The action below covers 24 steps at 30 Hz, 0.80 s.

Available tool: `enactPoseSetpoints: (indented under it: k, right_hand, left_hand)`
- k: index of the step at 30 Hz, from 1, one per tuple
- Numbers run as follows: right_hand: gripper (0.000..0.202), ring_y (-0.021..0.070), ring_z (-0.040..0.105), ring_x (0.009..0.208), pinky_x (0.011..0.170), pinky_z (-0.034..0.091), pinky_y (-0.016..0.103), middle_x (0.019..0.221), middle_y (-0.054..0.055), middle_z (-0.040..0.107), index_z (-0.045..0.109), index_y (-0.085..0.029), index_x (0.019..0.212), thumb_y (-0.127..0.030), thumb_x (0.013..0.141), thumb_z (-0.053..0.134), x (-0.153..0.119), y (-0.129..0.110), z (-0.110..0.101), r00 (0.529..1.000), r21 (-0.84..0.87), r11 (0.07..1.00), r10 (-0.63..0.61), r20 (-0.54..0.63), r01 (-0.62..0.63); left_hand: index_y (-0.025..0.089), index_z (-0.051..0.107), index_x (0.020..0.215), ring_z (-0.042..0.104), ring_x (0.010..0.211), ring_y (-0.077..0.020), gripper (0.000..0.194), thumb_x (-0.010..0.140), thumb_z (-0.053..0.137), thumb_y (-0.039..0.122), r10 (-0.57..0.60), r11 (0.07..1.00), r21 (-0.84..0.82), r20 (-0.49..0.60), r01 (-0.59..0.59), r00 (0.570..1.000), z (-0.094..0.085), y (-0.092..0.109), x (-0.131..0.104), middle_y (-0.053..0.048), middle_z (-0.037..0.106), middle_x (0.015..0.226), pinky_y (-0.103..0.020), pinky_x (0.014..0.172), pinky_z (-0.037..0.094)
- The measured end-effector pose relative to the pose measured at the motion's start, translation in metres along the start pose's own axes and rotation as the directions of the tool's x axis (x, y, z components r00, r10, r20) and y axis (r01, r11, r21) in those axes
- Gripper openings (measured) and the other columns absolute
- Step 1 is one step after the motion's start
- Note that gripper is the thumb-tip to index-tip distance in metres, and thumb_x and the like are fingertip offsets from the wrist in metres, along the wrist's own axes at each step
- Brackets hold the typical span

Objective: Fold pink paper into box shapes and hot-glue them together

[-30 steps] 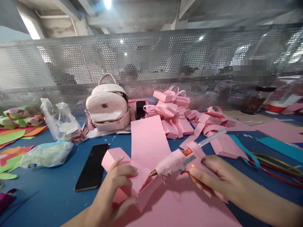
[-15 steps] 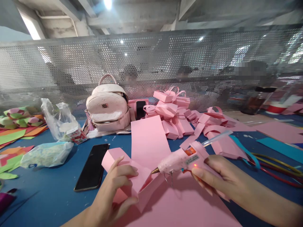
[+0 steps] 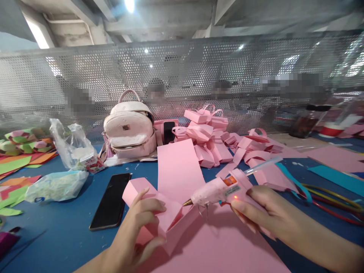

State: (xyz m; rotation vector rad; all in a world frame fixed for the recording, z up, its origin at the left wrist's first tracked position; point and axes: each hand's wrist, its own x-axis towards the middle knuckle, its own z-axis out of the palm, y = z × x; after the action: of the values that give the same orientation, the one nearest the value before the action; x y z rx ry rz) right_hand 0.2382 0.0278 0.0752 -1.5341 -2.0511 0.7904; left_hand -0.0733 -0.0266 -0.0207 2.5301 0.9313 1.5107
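My right hand (image 3: 261,212) is wrapped round the handle of a pink hot glue gun (image 3: 217,191), whose small light glows red. A clear glue stick (image 3: 263,166) juts from its back end. The brass nozzle points left, at the edge of a folded pink paper box (image 3: 182,223); whether it touches the paper I cannot tell. My left hand (image 3: 145,223) grips the box from the left, fingers on its upper face and thumb at the near side. Under the box lies a large pink sheet (image 3: 227,246), and another pink sheet (image 3: 179,163) is just behind.
Left of my left hand lies a black phone (image 3: 110,201). Behind stand a pale pink backpack (image 3: 131,129) and a pile of pink paper boxes (image 3: 207,132). Yellow and red cords (image 3: 335,201) lie at right; a plastic bag (image 3: 57,185) and coloured paper (image 3: 14,189) at left.
The glue gun and my right hand have shifted very slightly to the right. My left hand and the paper box stay in place.
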Motion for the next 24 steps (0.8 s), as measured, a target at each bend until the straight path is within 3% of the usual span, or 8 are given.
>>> enactPoseSetpoints:
  k: [13,19,24]
  right_hand:
    - [0.057,0.0173,0.048,0.047,0.047,0.037,0.031,0.049,-0.001,0.051,0.059,-0.026,0.067,-0.079,0.086,0.050,-0.003,0.002,-0.001,0.998,0.012,0.999,-0.042,-0.050,0.043]
    - [0.060,0.0178,0.048,0.052,0.050,0.038,0.031,0.052,0.000,0.050,0.056,-0.025,0.063,-0.081,0.086,0.050,-0.004,-0.006,0.000,0.990,-0.051,0.995,-0.096,-0.099,0.091]
    - [0.061,0.0189,0.050,0.057,0.053,0.041,0.032,0.059,0.001,0.055,0.056,-0.024,0.062,-0.081,0.085,0.050,0.000,-0.002,-0.003,0.982,-0.110,0.981,-0.168,-0.088,0.158]
  left_hand:
    - [0.021,0.052,0.114,0.069,0.110,-0.0222,0.018,0.100,0.062,0.028,-0.043,0.999,0.003,-0.015,0.043,0.999,0.002,0.000,-0.002,-0.010,0.069,0.112,-0.053,0.123,0.034]
    - [0.019,0.053,0.113,0.068,0.113,-0.0202,0.019,0.099,0.063,0.026,-0.032,0.999,-0.004,-0.010,0.032,0.999,0.002,-0.001,-0.002,-0.010,0.068,0.114,-0.047,0.126,0.028]
    - [0.020,0.054,0.113,0.069,0.111,-0.0219,0.020,0.098,0.065,0.028,-0.038,0.999,-0.003,-0.014,0.038,0.999,0.001,0.000,-0.003,-0.010,0.070,0.113,-0.051,0.124,0.033]
